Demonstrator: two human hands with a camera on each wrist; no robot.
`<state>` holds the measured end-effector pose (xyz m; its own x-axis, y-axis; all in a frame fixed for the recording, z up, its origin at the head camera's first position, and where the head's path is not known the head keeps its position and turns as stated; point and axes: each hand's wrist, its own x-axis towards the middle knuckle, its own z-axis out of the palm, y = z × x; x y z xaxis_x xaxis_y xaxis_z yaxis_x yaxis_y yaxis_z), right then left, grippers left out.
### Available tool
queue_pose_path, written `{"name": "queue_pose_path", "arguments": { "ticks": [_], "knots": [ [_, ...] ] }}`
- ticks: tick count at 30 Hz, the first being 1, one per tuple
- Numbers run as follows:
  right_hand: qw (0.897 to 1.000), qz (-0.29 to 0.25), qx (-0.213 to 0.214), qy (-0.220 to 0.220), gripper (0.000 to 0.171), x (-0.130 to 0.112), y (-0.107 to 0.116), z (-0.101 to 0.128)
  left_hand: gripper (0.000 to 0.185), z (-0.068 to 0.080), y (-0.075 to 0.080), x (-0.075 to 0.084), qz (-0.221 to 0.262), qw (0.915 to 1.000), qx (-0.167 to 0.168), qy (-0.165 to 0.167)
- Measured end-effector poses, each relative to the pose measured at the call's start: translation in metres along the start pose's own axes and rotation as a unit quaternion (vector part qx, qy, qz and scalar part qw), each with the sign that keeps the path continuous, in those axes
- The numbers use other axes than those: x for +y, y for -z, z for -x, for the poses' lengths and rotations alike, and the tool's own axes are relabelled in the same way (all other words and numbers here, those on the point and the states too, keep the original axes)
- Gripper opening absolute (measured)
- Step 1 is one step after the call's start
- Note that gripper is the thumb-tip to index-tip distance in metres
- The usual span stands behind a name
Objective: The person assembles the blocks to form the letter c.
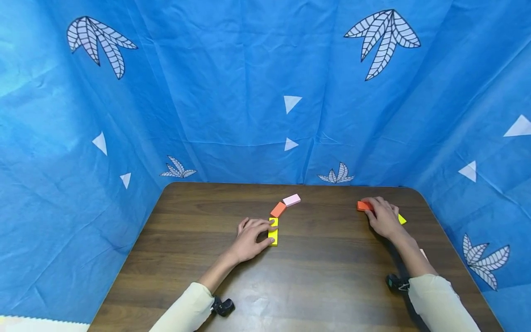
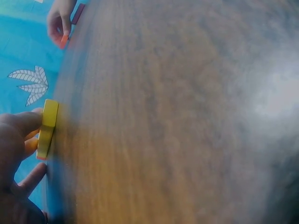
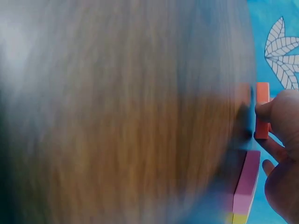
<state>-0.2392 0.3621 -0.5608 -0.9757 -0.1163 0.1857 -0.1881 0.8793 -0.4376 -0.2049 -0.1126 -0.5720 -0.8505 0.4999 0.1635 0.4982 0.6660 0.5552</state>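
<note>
left hand (image 1: 250, 239) pinching yellow block (image 1: 273, 231) at frame centre, ending a three-block chain | right hand (image 1: 382, 216) curling fingers onto orange block (image 1: 363, 206) at right | more blocks waiting, judging chain partly laid

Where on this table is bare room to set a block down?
The table is bare between the left hand and right hand, and along the near edge. It is crowded around the yellow block, orange block and pink block.

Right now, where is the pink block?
In the head view the pink block lies flat near the table's far edge, about mid-table, just beyond the orange block and past the left hand.
</note>
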Motion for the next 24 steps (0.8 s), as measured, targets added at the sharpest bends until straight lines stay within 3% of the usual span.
{"name": "queue_pose_path", "arguments": {
  "ticks": [24],
  "knots": [
    [0.999, -0.004, -0.019, 0.026, 0.039, -0.025, -0.010, -0.016, 0.039, -0.001, 0.002, 0.002, 0.004, 1.0000, -0.001, 0.000]
  ]
}}
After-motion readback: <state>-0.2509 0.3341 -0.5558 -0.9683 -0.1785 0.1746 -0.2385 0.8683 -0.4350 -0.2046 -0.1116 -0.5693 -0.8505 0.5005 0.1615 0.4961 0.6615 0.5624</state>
